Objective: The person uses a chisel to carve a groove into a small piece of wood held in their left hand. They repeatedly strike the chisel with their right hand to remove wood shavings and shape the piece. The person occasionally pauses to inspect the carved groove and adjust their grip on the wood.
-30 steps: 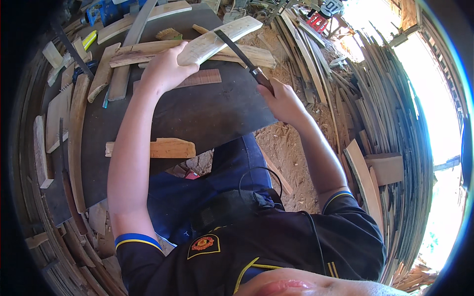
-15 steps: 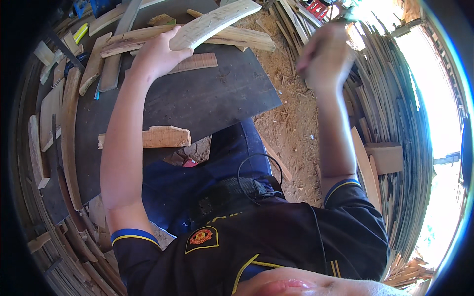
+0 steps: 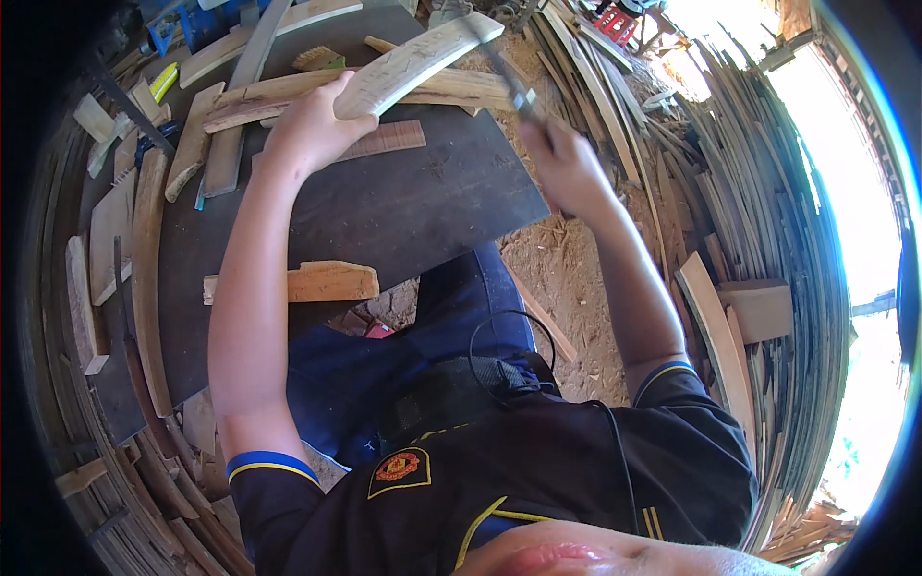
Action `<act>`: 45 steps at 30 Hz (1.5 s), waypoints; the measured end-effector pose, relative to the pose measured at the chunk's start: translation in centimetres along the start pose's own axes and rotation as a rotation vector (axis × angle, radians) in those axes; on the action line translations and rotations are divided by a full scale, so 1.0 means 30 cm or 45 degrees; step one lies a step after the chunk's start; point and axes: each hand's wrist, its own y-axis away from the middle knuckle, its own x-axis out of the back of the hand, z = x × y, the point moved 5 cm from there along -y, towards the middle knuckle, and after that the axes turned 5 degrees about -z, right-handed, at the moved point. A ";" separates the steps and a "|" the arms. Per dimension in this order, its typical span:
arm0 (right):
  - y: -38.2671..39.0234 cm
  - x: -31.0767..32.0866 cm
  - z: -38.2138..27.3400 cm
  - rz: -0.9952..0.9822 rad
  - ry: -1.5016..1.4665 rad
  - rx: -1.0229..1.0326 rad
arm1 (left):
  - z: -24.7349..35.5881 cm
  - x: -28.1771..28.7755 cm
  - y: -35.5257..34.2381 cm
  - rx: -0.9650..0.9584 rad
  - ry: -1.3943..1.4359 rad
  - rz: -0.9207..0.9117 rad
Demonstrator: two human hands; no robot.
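My left hand (image 3: 312, 134) grips a pale, slightly curved wooden piece (image 3: 418, 62), raised at a slant over a rough longer plank (image 3: 247, 102). My right hand (image 3: 567, 168), closed on the dark handle of a long blade tool (image 3: 504, 67), is to the right of that piece; the blade reaches up by its far end, blurred, so contact cannot be told. Under them is a dark tabletop (image 3: 403, 202), with a small reddish board (image 3: 389, 137) just below my left hand's piece and an orange-tan offcut (image 3: 331, 281) near the front edge.
Assorted wood pieces (image 3: 154, 269) and a hand saw (image 3: 130, 106) lie at the left, with a yellow object (image 3: 165, 79) and blue metal tool (image 3: 178, 34) behind. Long strips are stacked at the right (image 3: 768, 192). Red plastic item (image 3: 615, 24) stands at the back; wood shavings litter the dirt floor (image 3: 567, 278).
My right hand with the blade swung up and right half a second ago and is now back down-left near the wooden piece. My left hand still holds the piece, shifted only slightly.
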 end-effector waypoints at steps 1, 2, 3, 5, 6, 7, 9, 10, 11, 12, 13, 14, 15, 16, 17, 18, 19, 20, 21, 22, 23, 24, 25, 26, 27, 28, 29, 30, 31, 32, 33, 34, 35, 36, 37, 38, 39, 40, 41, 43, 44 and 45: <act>0.017 -0.030 -0.002 -0.265 0.043 -0.179 | 0.000 0.001 0.000 0.019 -0.005 -0.010; 0.022 -0.034 -0.002 -0.295 0.011 -0.225 | -0.005 0.002 -0.001 0.038 -0.009 -0.021; 0.025 -0.034 0.002 -0.325 -0.021 -0.273 | -0.012 0.006 -0.001 0.032 -0.034 0.012; 0.045 -0.021 0.006 -0.319 -0.077 -0.323 | -0.025 -0.006 0.003 0.016 -0.080 0.062; 0.042 -0.015 -0.011 -0.250 -0.104 -0.267 | -0.030 -0.007 0.003 0.008 -0.103 0.086; 0.047 -0.011 -0.026 -0.174 -0.129 -0.220 | -0.026 -0.010 0.002 0.022 -0.072 0.056; 0.043 -0.026 -0.008 -0.034 0.039 -0.046 | -0.013 -0.007 0.001 0.047 -0.010 -0.005; 0.035 -0.036 0.005 -0.068 0.110 -0.040 | -0.008 -0.002 -0.002 0.046 -0.006 -0.013; 0.029 -0.040 0.012 -0.101 0.181 -0.035 | -0.004 0.000 -0.001 0.043 -0.002 -0.022; 0.027 -0.040 0.016 -0.133 0.252 -0.032 | 0.001 0.001 -0.002 0.038 0.001 -0.031; 0.019 -0.022 -0.001 -0.131 0.243 -0.036 | -0.002 0.006 -0.004 0.036 -0.022 -0.024; 0.018 0.016 -0.032 -0.139 0.240 -0.045 | -0.010 0.001 0.000 0.039 -0.037 -0.025; 0.018 0.054 -0.059 -0.148 0.236 -0.054 | -0.015 0.001 0.001 0.042 -0.052 -0.027; 0.024 0.108 -0.080 0.028 0.253 0.030 | -0.011 0.001 0.002 0.042 -0.050 -0.014; 0.032 0.160 -0.099 0.194 0.274 0.111 | -0.011 0.000 0.005 0.047 -0.041 -0.007; 0.044 0.226 -0.147 0.384 0.209 0.286 | -0.012 0.000 0.009 0.055 -0.033 0.000; 0.053 0.271 -0.182 0.466 0.095 0.357 | -0.019 -0.005 0.006 0.047 -0.027 -0.008; 0.060 0.313 -0.217 0.541 -0.026 0.439 | -0.023 -0.007 0.008 0.053 -0.029 -0.012; 0.067 0.356 -0.258 0.608 -0.132 0.528 | -0.030 -0.005 0.011 0.060 -0.025 -0.011; 0.072 0.358 -0.274 0.633 -0.414 0.568 | -0.032 0.002 0.014 0.061 -0.026 -0.006; 0.058 0.349 -0.253 0.766 -0.110 0.541 | -0.019 0.006 0.011 0.068 -0.010 -0.029; 0.042 0.308 -0.212 0.762 0.056 0.524 | -0.014 -0.002 0.011 0.056 -0.017 -0.030; 0.019 0.231 -0.146 0.609 0.265 0.497 | -0.007 -0.005 0.004 0.037 -0.021 -0.022; -0.009 0.129 -0.066 0.395 0.506 0.535 | -0.004 0.001 0.000 0.027 -0.039 -0.005; -0.023 0.051 -0.018 0.119 0.576 0.422 | -0.004 0.006 -0.004 0.030 -0.028 0.004; -0.016 0.027 -0.003 -0.014 0.476 0.192 | 0.002 0.008 -0.010 0.019 -0.015 0.011; -0.012 -0.004 0.003 -0.149 0.361 -0.026 | -0.003 0.013 -0.009 0.019 -0.010 0.023; -0.001 0.013 -0.018 -0.127 0.331 -0.035 | -0.020 0.003 -0.010 -0.014 0.028 0.005; 0.025 0.030 -0.029 -0.133 0.302 -0.056 | -0.022 -0.014 0.000 0.000 -0.017 0.005; 0.036 0.049 -0.038 -0.139 0.274 -0.079 | -0.023 -0.027 0.006 0.014 -0.062 0.003; 0.001 0.075 -0.055 -0.068 0.305 0.002 | -0.027 -0.020 0.005 0.021 -0.047 0.018; 0.000 0.086 -0.069 -0.040 0.279 0.005 | -0.025 0.001 0.002 0.021 -0.040 0.029; 0.000 0.095 -0.085 -0.012 0.252 0.009 | -0.026 0.012 0.003 0.022 -0.033 0.041; 0.000 0.095 -0.093 0.015 0.226 0.015 | -0.028 0.008 0.008 0.026 -0.051 0.037; 0.013 0.085 -0.096 0.082 0.159 0.016 | -0.024 0.005 0.009 0.026 -0.063 0.040; 0.018 0.056 -0.061 0.088 0.178 0.051 | -0.017 0.001 0.009 0.022 -0.073 0.040; 0.023 0.014 -0.003 0.094 0.196 0.088 | -0.013 -0.008 0.004 0.020 -0.068 0.031; 0.021 -0.011 0.000 0.096 0.206 0.135 | -0.016 -0.007 0.000 0.027 -0.071 0.029; 0.026 -0.046 0.036 -0.177 0.223 -0.041 | -0.018 -0.005 -0.002 0.034 -0.074 0.027; 0.042 -0.021 0.041 -0.151 0.210 -0.047 | -0.016 -0.007 0.007 0.039 -0.054 -0.006; 0.049 -0.009 0.042 -0.138 0.204 -0.053 | -0.014 -0.010 0.012 0.041 -0.043 -0.025; 0.056 0.006 0.036 -0.065 0.176 0.002 | -0.007 -0.002 0.014 0.033 -0.059 -0.013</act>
